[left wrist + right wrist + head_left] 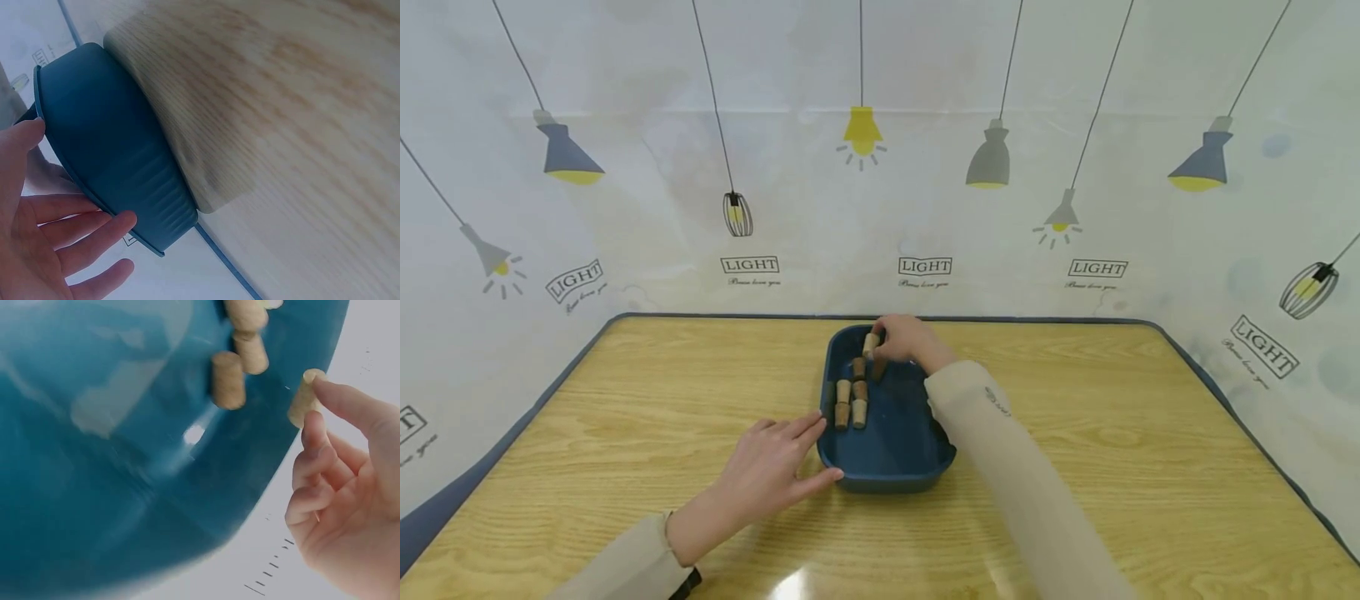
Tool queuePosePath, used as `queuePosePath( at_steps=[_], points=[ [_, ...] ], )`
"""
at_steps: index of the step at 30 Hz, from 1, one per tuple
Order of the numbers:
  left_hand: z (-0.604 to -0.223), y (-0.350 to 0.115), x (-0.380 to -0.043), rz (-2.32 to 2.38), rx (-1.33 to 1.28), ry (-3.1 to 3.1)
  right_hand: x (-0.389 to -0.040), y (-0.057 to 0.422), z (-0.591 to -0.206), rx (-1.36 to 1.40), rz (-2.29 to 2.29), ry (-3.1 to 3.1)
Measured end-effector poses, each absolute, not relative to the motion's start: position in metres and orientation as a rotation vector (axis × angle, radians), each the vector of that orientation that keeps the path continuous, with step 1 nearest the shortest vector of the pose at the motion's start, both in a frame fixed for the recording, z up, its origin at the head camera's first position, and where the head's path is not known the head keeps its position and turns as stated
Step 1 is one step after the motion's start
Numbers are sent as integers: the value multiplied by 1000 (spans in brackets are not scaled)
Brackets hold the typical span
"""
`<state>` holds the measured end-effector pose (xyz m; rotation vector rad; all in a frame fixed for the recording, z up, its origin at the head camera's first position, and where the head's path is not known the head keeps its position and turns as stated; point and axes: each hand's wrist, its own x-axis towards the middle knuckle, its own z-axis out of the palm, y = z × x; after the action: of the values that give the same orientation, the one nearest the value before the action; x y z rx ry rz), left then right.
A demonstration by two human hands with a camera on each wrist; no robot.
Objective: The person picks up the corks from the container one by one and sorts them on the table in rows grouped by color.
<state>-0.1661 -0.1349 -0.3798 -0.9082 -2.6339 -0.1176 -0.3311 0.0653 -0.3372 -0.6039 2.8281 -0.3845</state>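
A dark blue rectangular basin with rounded corners stands on the wooden table. Inside it, along the left side, several tapered cork stoppers are lined up in two columns. At the basin's far end my right hand pinches a pale cork stopper between thumb and index finger, the other fingers loosely bent. Close to that stopper, in the right wrist view, stand other cork stoppers. My left hand has its fingers spread, with thumb and fingertips touching the near-left rim. Its palm shows in the left wrist view.
The light wooden table stretches out on both sides of the basin. Behind and beside it hangs a pale cloth printed with lamps and lettering. My right sleeve passes over the basin's right edge.
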Motion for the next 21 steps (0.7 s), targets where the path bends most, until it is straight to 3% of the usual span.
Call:
queuePosePath(
  at_steps=[8, 21],
  points=[
    [-379, -135, -166, -112, -904, -2648, -323, 79, -317, -828, -398, 2813],
    [-379, -134, -165, -103, -894, -2659, -312, 139, -321, -1078, -588, 2813]
  ],
)
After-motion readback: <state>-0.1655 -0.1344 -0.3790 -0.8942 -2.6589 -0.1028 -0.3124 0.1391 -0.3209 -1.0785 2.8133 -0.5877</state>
